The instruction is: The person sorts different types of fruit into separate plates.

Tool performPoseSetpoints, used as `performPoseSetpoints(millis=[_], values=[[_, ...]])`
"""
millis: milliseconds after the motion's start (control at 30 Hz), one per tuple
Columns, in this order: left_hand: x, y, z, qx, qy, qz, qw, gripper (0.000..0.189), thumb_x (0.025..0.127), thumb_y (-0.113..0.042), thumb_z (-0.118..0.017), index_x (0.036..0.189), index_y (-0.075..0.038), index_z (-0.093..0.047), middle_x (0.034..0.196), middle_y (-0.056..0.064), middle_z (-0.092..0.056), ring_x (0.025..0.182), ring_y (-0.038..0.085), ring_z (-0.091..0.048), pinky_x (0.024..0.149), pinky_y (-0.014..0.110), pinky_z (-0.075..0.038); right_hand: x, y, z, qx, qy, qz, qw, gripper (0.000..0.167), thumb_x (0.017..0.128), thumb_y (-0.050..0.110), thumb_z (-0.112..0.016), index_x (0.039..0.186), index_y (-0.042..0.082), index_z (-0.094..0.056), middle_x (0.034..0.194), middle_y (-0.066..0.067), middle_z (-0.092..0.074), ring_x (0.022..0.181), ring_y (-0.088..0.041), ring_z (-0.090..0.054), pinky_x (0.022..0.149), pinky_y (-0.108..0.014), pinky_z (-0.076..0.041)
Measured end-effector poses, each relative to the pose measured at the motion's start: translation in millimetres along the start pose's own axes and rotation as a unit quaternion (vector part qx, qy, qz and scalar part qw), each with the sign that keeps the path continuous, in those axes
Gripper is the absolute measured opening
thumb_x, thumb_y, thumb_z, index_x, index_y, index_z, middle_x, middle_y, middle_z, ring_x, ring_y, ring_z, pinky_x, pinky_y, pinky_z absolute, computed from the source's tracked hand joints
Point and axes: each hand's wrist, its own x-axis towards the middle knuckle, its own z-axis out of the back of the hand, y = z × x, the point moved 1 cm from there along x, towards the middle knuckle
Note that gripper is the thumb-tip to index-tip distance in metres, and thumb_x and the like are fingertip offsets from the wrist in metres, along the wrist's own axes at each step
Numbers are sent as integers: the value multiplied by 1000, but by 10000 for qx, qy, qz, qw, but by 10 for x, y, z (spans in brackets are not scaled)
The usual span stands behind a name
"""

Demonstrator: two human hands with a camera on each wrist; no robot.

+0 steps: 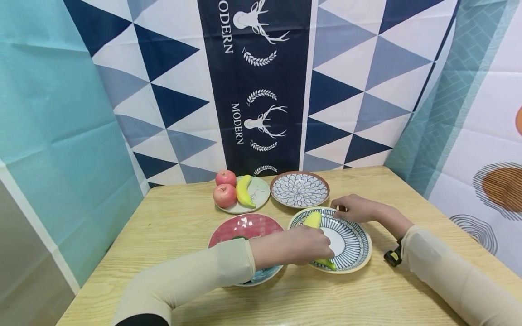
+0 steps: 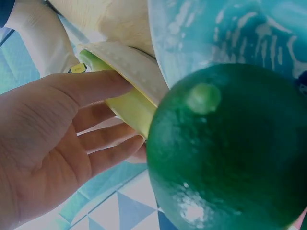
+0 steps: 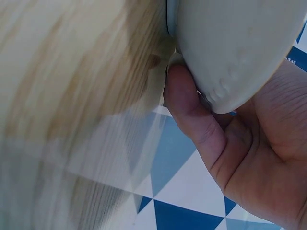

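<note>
My left hand (image 1: 299, 244) grips a yellow banana (image 1: 313, 219) with green ends, over the striped plate (image 1: 359, 249). In the left wrist view the thumb lies on one side of the banana (image 2: 127, 108) and the fingers on the other. My right hand (image 1: 359, 208) holds the far right rim of that plate. Its thumb (image 3: 184, 96) shows against the pale underside of the plate (image 3: 230, 48) in the right wrist view; the other fingers are mostly hidden there. Close beside the left hand is a round, glossy dark green fruit (image 2: 225, 148), mostly covered by the forearm in the head view.
A red and blue dish (image 1: 238, 228) lies under the left forearm, around the green fruit. Behind stand a pale plate (image 1: 261, 192) with two red apples (image 1: 225, 195) and another banana (image 1: 244, 192), and a brown-rimmed plate (image 1: 299, 190) with a petal pattern. Patterned cloth hangs behind the wooden table (image 1: 171, 244).
</note>
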Motion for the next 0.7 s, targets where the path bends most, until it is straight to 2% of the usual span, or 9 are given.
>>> performPoseSetpoints(millis=[133,267,400,600,700], values=[[7,-2,5,-31,59,-16,10000,29,102,-20,-71,126,-37,-71,111,-10,-67,95,10,-60,78,23,-56,-2,-13,-10,21,-35,123,9999,5,105,16,-65,102,14,-68,81,7,-61,70,-9,-53,64,-29,-45],[9,28,13,-251,200,-70,9995,35,99,-18,-74,129,-36,-70,114,-9,-66,98,10,-60,82,23,-55,-4,-14,-15,34,-61,224,9997,5,105,15,-65,105,12,-69,83,7,-62,71,-9,-54,64,-29,-46],[0,67,34,-551,286,-111,9980,43,95,-14,-78,131,-36,-70,116,-9,-65,101,10,-58,86,24,-54,6,-7,-17,66,0,50,10000,5,105,16,-65,106,14,-69,84,8,-62,72,-9,-55,66,-29,-46],[-49,113,85,-804,260,-34,9964,64,92,-14,-80,148,-39,-59,130,-9,-65,114,9,-59,92,24,-54,16,6,-5,88,-17,47,9999,5,105,16,-66,108,13,-69,85,6,-63,73,-10,-55,67,-29,-46],[-71,119,99,-803,246,-25,9965,67,92,-17,-81,151,-38,-56,134,-8,-64,117,9,-59,94,23,-53,20,0,-7,105,-3,8,9999,6,105,16,-66,108,13,-69,85,5,-63,73,-10,-55,67,-29,-46]])
